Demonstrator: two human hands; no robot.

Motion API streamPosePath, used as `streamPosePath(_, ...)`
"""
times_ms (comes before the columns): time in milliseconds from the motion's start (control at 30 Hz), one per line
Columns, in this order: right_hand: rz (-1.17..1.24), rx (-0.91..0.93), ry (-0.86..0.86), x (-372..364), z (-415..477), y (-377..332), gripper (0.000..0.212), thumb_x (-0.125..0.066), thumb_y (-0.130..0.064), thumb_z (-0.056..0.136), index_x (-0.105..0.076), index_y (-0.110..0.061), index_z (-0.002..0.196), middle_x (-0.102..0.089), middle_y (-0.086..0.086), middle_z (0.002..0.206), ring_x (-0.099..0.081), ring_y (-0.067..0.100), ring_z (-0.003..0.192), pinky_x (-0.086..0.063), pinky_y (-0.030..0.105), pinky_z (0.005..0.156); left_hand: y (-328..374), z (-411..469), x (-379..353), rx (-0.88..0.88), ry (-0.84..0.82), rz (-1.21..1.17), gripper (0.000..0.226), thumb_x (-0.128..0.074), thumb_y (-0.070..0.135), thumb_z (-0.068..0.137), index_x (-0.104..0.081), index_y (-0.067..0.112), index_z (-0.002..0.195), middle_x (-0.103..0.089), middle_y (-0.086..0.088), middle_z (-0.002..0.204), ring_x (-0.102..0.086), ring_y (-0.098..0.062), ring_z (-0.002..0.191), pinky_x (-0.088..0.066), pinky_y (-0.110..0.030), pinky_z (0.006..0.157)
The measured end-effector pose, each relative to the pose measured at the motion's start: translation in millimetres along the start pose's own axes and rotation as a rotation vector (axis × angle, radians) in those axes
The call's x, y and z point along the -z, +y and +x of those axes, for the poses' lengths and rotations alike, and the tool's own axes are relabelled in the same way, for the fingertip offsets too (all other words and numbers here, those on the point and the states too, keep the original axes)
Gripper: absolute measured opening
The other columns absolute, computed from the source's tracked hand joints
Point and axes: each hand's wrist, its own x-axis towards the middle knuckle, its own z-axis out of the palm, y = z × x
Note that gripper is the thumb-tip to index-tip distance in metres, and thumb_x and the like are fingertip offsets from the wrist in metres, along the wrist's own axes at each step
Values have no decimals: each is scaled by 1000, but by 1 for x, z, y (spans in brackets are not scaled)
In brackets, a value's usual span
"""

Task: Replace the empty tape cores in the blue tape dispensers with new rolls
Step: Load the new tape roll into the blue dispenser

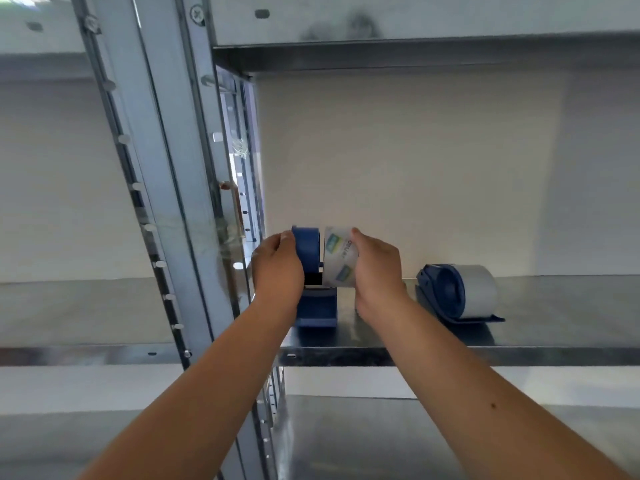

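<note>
A blue tape dispenser (pixel 311 271) stands upright on the metal shelf (pixel 450 355), near the shelf's left post. My left hand (pixel 277 268) grips its left side. My right hand (pixel 374 268) holds a clear tape roll (pixel 341 258) with printed labels, pressed against the dispenser's right side. A second blue dispenser (pixel 446 292) lies on the shelf to the right, with a white roll (pixel 479 289) mounted on it. Whether the clear roll sits on the hub is hidden by my hands.
Grey metal uprights (pixel 166 168) with holes rise at the left of the shelf. Another shelf board (pixel 415 53) runs overhead, and a lower shelf (pixel 381 438) lies beneath. A pale wall closes the back.
</note>
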Motion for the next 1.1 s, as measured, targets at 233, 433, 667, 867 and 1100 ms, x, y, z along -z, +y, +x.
streamPosePath(233,-41,-24,-7,-15,9,2,32,-61,-28,98,-60,-10,71,-60,14,75,-61,26,70,-50,40,68,5,2,3,38,-19,-13,38,-45,21,106,-56,29,71,-58,6,78,-55,-15,76,-41,-23,61)
streamPosePath(433,22,-43,-50,-18,15,0,26,-65,-25,95,-67,-6,78,-66,20,86,-65,31,79,-54,43,73,6,7,5,64,-70,25,32,-47,24,103,-64,18,77,-63,-6,84,-56,-22,77,-43,-29,64)
streamPosePath(667,-126,55,-122,-25,14,5,33,-58,-27,101,-76,-8,82,-77,26,99,-75,41,90,-63,51,82,0,2,2,-9,-159,7,39,-44,16,100,-73,10,75,-69,-4,71,-61,-19,69,-49,-31,69)
streamPosePath(867,-256,62,-170,-21,15,4,40,-55,-32,101,-74,0,86,-75,28,104,-71,35,89,-58,47,88,9,2,0,67,-217,-13,39,-45,0,95,-50,12,59,-50,14,38,-47,0,36,-36,-15,39)
streamPosePath(1100,-240,72,-228,-4,8,5,30,-56,-35,102,-75,-17,87,-77,18,106,-72,36,106,-57,52,99,7,-4,-2,107,-156,-106,10,-60,16,85,-67,11,80,-69,-7,81,-67,-25,80,-54,-38,80)
